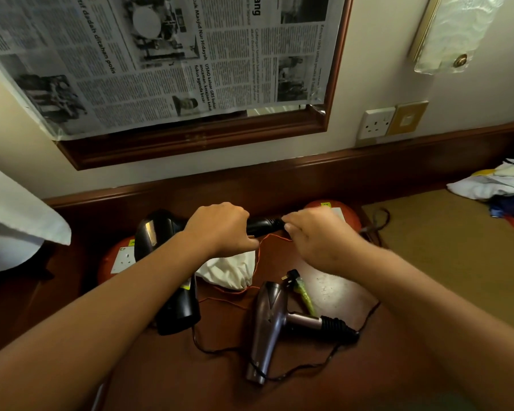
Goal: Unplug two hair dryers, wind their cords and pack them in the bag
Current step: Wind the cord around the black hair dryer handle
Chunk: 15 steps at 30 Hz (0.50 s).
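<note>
Black hair dryer [161,232]: glossy black body with a black handle. Second hair dryer [269,327]: metallic mauve-brown, with a black ribbed cord sleeve and a thin black cord [309,366]. Bag [229,269]: plain white cloth with an orange drawstring. Table [190,375]: dark reddish-brown wood. Newspaper [161,54]: black print on grey-white. Wall socket [376,123]: white, beside a gold-coloured plate.

Left hand [220,229] around black hair dryer [166,262] handle.
</note>
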{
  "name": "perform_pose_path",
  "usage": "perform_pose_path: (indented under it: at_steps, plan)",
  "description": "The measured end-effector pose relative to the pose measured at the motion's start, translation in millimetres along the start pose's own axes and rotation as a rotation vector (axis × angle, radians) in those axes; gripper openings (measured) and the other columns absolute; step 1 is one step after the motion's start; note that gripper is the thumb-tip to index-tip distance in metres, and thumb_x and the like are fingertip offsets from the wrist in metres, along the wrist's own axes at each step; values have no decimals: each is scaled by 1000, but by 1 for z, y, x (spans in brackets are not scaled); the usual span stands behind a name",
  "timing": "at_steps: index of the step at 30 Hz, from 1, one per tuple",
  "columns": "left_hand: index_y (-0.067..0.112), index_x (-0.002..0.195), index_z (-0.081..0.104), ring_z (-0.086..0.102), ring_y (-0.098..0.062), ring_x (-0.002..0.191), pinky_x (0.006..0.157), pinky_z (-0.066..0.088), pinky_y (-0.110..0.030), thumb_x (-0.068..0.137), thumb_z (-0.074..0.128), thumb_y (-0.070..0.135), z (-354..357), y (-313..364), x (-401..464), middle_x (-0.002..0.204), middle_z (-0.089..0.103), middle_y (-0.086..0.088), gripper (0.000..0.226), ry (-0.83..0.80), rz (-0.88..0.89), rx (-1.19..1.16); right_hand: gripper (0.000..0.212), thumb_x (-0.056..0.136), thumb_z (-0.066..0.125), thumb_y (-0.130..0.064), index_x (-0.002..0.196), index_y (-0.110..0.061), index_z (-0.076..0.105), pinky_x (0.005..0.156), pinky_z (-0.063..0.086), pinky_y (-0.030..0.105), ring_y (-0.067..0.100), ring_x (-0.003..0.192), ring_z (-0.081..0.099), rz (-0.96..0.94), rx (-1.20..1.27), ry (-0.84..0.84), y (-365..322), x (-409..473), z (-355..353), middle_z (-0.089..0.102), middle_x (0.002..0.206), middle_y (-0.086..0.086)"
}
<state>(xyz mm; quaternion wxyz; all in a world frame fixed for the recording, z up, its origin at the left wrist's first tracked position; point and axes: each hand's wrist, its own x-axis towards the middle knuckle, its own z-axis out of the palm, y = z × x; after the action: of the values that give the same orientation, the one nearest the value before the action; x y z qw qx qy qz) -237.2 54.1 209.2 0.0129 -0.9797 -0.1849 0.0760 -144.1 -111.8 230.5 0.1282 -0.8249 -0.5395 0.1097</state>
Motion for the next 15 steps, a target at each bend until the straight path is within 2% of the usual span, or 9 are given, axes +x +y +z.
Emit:
perform_pose_path:
  at_steps: [3, 5, 6, 8, 11, 13, 15]
  plan:
    - [24, 91, 57, 52, -18, 69, 60, 37, -31, 81, 53, 58, 5, -3, -2, 73, 49, 6, 36, 16, -26, 9, 24, 98, 40, -5, 112, -10, 59, 50, 43, 21, 8, 56, 54, 193, 730, 78, 4, -12, 23, 67, 81, 5]
    - [23, 92, 57, 50, -19, 70, 62, 38, -31, 81, 53, 58, 6, -2, -3, 75, 49, 5, 37, 42, -39, -13, 18, 98, 43, -3, 108, -8, 57, 42, 35, 22, 9, 48, 48, 285, 1156, 24, 7, -15, 35, 64, 74, 8]
    - [24, 92, 56, 49, -19, 70, 63, 38, -31, 81, 54, 58, 5, 0, -4, 74, 48, 5, 37, 55, -42, -27, 14, 98, 44, -4, 103, -5, 57, 41, 33, 21, 10, 47, 46, 314, 1273, -20, 9, -16, 41, 61, 70, 8]
    - [25, 88, 53, 48, -19, 69, 64, 39, -31, 80, 54, 58, 5, 2, -5, 71, 45, 7, 34, 67, -34, -41, 15, 98, 47, -8, 94, -2, 60, 40, 31, 20, 10, 46, 43, 341, 1387, -118, 11, -16, 49, 55, 65, 6]
    - [26, 85, 48, 49, -18, 68, 64, 38, -31, 80, 54, 59, 3, 4, -7, 67, 43, 9, 33, 80, -27, -64, 26, 97, 50, -23, 85, -4, 62, 38, 29, 21, 10, 43, 36, 350, 1406, -233, 18, -15, 57, 46, 60, 3]
    - [26, 84, 48, 50, -17, 67, 63, 38, -31, 81, 54, 60, 0, 4, -7, 67, 44, 10, 34, 101, -21, -84, 34, 95, 49, -36, 80, -8, 60, 36, 24, 18, 8, 39, 26, 360, 1423, -277, 21, -15, 60, 38, 57, -1]
    - [27, 83, 49, 50, -17, 66, 62, 39, -31, 81, 54, 60, -4, 5, -8, 66, 45, 11, 34, 116, -11, -92, 35, 95, 48, -40, 77, -11, 60, 35, 18, 16, 6, 39, 22, 353, 1474, -272, 21, -15, 63, 33, 57, -3]
